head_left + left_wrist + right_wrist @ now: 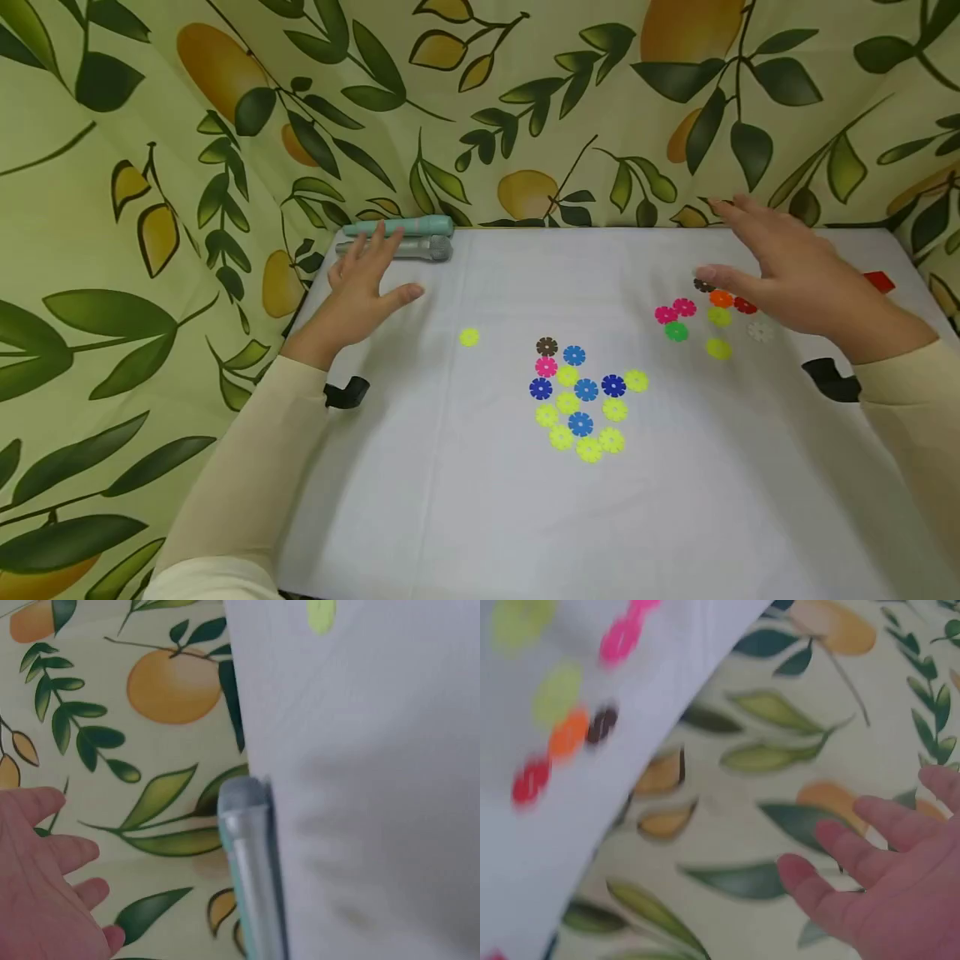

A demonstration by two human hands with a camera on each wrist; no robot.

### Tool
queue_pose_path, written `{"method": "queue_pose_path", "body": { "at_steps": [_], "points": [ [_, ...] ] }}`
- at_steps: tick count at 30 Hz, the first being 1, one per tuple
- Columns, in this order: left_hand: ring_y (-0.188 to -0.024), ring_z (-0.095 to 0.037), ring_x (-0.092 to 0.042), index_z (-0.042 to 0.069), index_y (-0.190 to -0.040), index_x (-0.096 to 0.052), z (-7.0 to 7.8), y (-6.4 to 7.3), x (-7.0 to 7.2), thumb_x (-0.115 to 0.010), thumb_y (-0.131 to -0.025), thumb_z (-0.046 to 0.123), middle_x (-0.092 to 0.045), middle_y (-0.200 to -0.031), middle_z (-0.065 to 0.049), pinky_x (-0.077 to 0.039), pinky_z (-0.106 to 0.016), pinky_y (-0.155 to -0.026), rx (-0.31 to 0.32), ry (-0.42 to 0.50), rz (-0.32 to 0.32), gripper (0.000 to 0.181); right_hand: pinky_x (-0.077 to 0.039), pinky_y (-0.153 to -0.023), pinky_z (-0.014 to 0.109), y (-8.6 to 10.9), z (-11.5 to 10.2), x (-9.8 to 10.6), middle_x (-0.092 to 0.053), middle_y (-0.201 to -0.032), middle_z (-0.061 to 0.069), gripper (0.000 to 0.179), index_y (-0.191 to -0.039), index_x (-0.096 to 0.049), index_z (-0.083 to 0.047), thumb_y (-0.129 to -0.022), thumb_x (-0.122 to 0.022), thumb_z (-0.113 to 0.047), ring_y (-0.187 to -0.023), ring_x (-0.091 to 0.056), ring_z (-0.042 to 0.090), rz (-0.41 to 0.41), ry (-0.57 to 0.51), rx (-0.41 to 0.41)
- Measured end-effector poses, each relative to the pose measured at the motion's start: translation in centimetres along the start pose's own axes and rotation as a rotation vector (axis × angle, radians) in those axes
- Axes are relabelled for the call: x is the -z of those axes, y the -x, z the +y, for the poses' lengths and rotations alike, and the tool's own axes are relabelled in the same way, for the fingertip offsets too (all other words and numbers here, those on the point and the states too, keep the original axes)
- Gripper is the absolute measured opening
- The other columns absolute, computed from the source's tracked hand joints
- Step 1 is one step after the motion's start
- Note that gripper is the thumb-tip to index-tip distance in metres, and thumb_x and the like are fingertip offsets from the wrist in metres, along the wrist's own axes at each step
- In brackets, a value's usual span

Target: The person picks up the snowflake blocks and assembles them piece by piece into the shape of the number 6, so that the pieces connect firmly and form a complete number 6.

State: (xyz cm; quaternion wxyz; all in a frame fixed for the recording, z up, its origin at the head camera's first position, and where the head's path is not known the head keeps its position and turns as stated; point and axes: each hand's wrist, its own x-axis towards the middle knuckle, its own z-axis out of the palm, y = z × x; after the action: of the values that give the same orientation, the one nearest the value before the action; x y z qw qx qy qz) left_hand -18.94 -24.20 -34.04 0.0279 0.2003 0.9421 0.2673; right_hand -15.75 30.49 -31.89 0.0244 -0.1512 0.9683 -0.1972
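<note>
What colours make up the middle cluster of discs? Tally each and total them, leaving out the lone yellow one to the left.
Yellow discs: 8
Light blue discs: 3
Dark blue discs: 2
Brown disc: 1
Pink disc: 1
Total: 15

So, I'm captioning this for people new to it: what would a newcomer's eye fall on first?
Probably the bright discs, mostly yellow and blue, clustered on the white table. Next, the left hand near the silver microphone at the far left, and the right hand near a second group of discs, both holding nothing. Behind, cloth printed with leaves and fruit stands out too.
</note>
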Motion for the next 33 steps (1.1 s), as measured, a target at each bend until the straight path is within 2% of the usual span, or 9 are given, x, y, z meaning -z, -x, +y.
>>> {"method": "queue_pose_path", "body": {
  "at_steps": [5,9,13,15,19,21,24,29,33],
  "points": [
    [-0.164,-0.034,-0.001,0.015,-0.176,-0.019,-0.6,0.3,-2.8,-0.046,-0.091,0.09,-0.009,-0.181,-0.007,0.001,-0.069,-0.124,-0.044,0.24,0.05,0.117,-0.017,-0.12,0.078,-0.5,-2.0,-3.0,-0.022,-0.175,0.026,0.087,-0.174,-0.021,-0.006,-0.108,-0.07,-0.036,-0.159,-0.017,0.053,0.04,-0.215,0.103],
    [-0.161,-0.037,-0.02,0.007,-0.173,-0.025,-0.6,0.1,-5.5,-0.046,-0.086,0.094,-0.024,-0.178,-0.014,-0.02,-0.066,-0.124,-0.056,0.452,0.073,0.124,-0.027,-0.117,0.076,-0.7,-4.0,-6.1,-0.03,-0.173,0.022,0.084,-0.173,-0.027,-0.007,-0.107,-0.073,-0.032,-0.155,-0.028,0.051,0.041,-0.36,0.134],
    [-0.153,-0.038,-0.039,0.006,-0.173,-0.024,-0.7,-0.4,-8.4,-0.047,-0.088,0.094,-0.036,-0.172,-0.018,-0.037,-0.063,-0.116,-0.03,0.678,0.033,0.125,-0.038,-0.113,0.071,-1.4,-6.2,-9.4,-0.04,-0.169,0.018,0.083,-0.17,-0.036,-0.01,-0.103,-0.079,-0.034,-0.146,-0.043,0.046,-0.004,-0.468,0.128],
    [-0.149,-0.036,-0.046,0.009,-0.174,-0.023,-0.8,-0.6,-9.8,-0.045,-0.094,0.09,-0.042,-0.169,-0.017,-0.041,-0.06,-0.114,-0.012,0.732,-0.011,0.116,-0.041,-0.113,0.067,-1.7,-6.9,-11.1,-0.045,-0.166,0.017,0.081,-0.168,-0.04,-0.01,-0.102,-0.081,-0.033,-0.142,-0.048,0.042,-0.046,-0.504,0.122],
    [-0.144,-0.027,-0.053,0.012,-0.173,-0.029,-1.3,-0.8,-11.9,-0.053,-0.112,0.061,-0.054,-0.161,-0.01,-0.043,-0.052,-0.115,0.035,0.729,-0.06,0.082,-0.044,-0.113,0.062,-1.9,-7.2,-13.9,-0.053,-0.158,0.018,0.079,-0.165,-0.043,-0.006,-0.1,-0.085,-0.024,-0.137,-0.054,0.041,-0.158,-0.522,0.101],
    [-0.138,-0.024,-0.057,0.013,-0.169,-0.041,-1.4,-0.7,-12.4,-0.065,-0.112,0.042,-0.059,-0.155,-0.004,-0.044,-0.049,-0.114,0.066,0.692,-0.052,0.069,-0.045,-0.113,0.06,-1.8,-6.8,-15.0,-0.055,-0.153,0.018,0.077,-0.163,-0.046,-0.004,-0.099,-0.085,-0.02,-0.135,-0.054,0.04,-0.197,-0.505,0.091],
    [-0.126,-0.024,-0.06,0.011,-0.156,-0.06,-1.8,-0.8,-12.9,-0.081,-0.103,0.023,-0.061,-0.148,-0.001,-0.047,-0.045,-0.108,0.06,0.567,-0.039,0.058,-0.048,-0.111,0.056,-1.5,-6.0,-16.3,-0.056,-0.142,0.015,0.065,-0.157,-0.055,-0.004,-0.1,-0.084,-0.017,-0.13,-0.052,0.036,-0.202,-0.475,0.089],
    [-0.108,-0.026,-0.053,0.007,-0.135,-0.076,-1.9,-0.8,-13.3,-0.087,-0.097,0.015,-0.056,-0.129,-0.005,-0.047,-0.041,-0.094,0.022,0.359,-0.01,0.041,-0.047,-0.104,0.053,-1.2,-5.4,-17.6,-0.056,-0.128,0.011,0.039,-0.14,-0.071,-0.006,-0.102,-0.08,-0.011,-0.124,-0.05,0.033,-0.143,-0.458,0.13],
    [-0.103,-0.024,-0.056,0.008,-0.121,-0.078,-1.7,-0.7,-13.5,-0.088,-0.096,0.013,-0.061,-0.115,-0.003,-0.048,-0.04,-0.091,0.058,0.333,0.03,0.027,-0.048,-0.103,0.052,-1.1,-5.4,-17.9,-0.058,-0.125,0.01,0.024,-0.127,-0.075,-0.007,-0.103,-0.077,-0.007,-0.119,-0.053,0.032,-0.127,-0.463,0.122]
  ]
}}
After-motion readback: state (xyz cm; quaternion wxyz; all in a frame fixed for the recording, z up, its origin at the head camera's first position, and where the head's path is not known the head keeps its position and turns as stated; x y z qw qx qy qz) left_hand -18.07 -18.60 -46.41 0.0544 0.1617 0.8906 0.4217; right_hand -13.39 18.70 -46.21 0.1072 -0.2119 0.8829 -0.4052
